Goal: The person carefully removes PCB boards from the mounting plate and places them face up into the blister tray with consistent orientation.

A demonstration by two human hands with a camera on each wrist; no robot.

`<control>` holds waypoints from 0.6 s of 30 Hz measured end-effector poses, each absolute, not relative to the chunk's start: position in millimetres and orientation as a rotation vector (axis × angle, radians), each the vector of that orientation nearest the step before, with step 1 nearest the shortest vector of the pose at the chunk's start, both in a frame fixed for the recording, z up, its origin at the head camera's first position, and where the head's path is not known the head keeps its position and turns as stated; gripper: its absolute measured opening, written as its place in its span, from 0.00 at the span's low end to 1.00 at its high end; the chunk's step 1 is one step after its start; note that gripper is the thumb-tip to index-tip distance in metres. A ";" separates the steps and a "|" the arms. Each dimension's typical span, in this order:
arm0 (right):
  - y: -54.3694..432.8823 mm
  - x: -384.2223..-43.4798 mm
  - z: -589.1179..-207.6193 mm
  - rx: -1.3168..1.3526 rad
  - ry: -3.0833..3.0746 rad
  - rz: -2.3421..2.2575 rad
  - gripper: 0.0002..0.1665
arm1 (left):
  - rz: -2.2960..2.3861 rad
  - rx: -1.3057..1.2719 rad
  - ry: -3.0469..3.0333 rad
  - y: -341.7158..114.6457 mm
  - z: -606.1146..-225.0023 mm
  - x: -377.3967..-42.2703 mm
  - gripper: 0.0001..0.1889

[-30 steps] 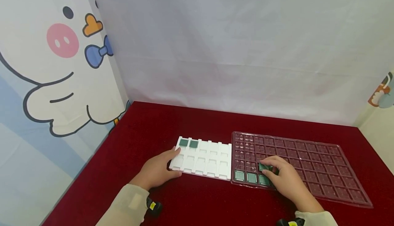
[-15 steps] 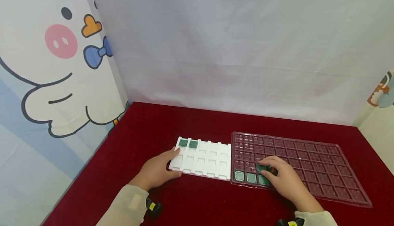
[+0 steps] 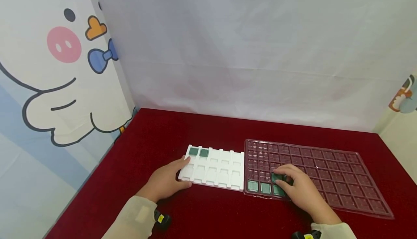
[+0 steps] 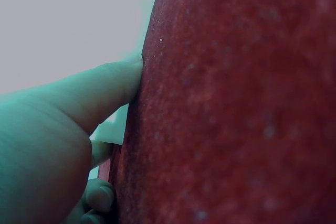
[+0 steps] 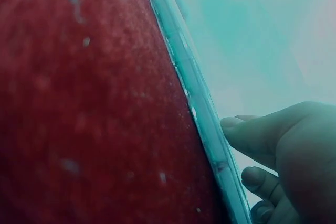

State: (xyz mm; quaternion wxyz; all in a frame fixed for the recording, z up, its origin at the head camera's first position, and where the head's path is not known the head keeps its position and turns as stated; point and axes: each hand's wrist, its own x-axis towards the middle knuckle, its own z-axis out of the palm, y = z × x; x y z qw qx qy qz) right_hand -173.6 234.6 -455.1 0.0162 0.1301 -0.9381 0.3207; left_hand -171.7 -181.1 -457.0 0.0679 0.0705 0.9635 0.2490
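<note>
My left hand [image 3: 166, 179] grips the left end of a white slotted tray [image 3: 213, 170], with fingers on its left edge and thumb at the near corner. In that tray's far-left pockets lie two green square chips [image 3: 193, 151]. To the right, thumb and index of my right hand [image 3: 301, 186] pinch another green chip [image 3: 276, 177], low over a clear plastic compartment tray [image 3: 338, 185]; the fingers partly cover it. Along that tray's near row sit three more green chips [image 3: 265, 188], the rightmost partly behind the thumb. In the right wrist view, the fingertips [image 5: 231, 124] are right at the clear tray's rim.
Both trays lie side by side on a red cloth-covered table [image 3: 208, 217], their short edges meeting. A white curtain [image 3: 247, 51] stands behind the table. A cartoon-printed sheet [image 3: 65, 87] hangs along the left side.
</note>
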 end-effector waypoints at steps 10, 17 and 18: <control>232.5 -175.3 -447.3 0.399 -2.877 1.024 0.22 | 0.764 0.222 2.889 -181.1 -457.2 -171.6 0.44; 224.6 -180.0 -441.5 0.372 -2.852 1.025 0.24 | 0.752 0.215 2.888 -181.7 -456.0 -171.3 0.44; 222.5 -180.6 -440.5 0.370 -2.850 1.029 0.24 | 0.750 0.213 2.888 -181.9 -456.1 -171.1 0.44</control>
